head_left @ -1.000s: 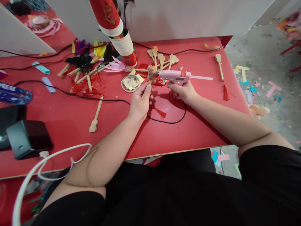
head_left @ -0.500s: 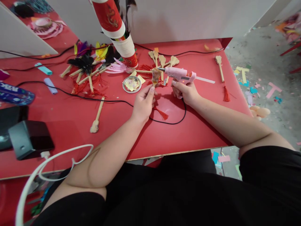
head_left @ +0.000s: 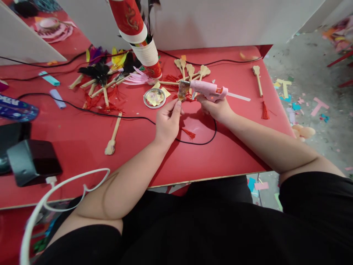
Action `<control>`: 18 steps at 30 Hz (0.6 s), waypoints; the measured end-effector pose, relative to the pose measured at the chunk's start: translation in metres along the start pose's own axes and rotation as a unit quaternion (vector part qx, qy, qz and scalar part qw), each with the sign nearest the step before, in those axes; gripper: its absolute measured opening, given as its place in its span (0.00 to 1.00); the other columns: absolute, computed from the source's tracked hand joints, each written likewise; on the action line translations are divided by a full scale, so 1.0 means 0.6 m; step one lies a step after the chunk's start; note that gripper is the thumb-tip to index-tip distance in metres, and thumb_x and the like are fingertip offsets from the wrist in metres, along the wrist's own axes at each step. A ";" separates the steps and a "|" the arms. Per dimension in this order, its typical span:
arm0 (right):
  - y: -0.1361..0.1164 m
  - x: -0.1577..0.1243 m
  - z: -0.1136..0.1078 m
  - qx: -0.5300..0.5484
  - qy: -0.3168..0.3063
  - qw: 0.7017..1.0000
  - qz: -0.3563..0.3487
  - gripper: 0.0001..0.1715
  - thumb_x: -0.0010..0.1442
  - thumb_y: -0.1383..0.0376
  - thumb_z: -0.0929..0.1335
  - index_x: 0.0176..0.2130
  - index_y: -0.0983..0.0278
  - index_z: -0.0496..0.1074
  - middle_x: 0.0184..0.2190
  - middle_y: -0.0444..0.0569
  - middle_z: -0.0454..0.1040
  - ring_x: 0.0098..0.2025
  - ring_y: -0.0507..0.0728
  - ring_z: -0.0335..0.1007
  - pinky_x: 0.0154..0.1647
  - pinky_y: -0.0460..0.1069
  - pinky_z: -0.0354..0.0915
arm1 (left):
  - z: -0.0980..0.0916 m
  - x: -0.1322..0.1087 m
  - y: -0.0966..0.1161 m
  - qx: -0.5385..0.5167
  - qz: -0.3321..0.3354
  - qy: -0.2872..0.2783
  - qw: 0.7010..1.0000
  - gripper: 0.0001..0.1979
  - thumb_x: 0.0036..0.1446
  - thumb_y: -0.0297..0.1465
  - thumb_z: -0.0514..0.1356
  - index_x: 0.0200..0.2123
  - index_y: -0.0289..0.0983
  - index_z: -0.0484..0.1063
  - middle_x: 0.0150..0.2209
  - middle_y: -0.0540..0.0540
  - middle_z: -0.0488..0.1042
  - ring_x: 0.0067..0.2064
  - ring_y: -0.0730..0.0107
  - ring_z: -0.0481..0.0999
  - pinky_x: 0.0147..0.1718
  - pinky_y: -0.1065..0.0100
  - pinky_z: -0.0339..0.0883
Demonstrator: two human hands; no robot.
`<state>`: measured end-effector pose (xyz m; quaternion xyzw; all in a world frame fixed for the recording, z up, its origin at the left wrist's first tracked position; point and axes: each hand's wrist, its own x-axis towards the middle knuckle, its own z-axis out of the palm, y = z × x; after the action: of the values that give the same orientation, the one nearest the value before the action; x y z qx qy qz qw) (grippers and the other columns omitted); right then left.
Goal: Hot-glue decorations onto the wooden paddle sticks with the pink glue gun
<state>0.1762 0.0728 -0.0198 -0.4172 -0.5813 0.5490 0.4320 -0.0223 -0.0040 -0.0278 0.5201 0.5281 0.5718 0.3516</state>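
Pink glue gun (head_left: 207, 89) here, approx. horiz., pale glue stick (head_left: 239, 96) out back, tip right at mottled wooden stick (head_left: 183, 93), head up

A red table (head_left: 220, 158) bears wooden sticks (head_left: 110, 146) and a round dish (head_left: 153, 107).

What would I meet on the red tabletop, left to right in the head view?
Dark boxy device → loose wooden stick → round dish → held stick in the left hand → pink glue gun in the right hand → stick with a red tassel.
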 end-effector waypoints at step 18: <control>-0.012 -0.012 0.006 -0.031 -0.029 0.999 0.014 0.23 0.70 0.48 0.79 0.36 0.59 0.72 0.24 0.43 0.62 0.26 0.53 0.56 0.21 0.48 0.58 | -0.003 -0.009 0.025 0.023 0.010 0.049 0.998 0.15 0.76 0.43 0.66 0.44 0.42 0.89 0.31 0.48 0.79 0.35 0.67 0.77 0.41 0.66 0.73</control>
<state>0.1744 0.0645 -0.0131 -0.4225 -0.6045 0.5486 0.3938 -0.0204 -0.0123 -0.0146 0.5047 0.5525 0.5877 0.3078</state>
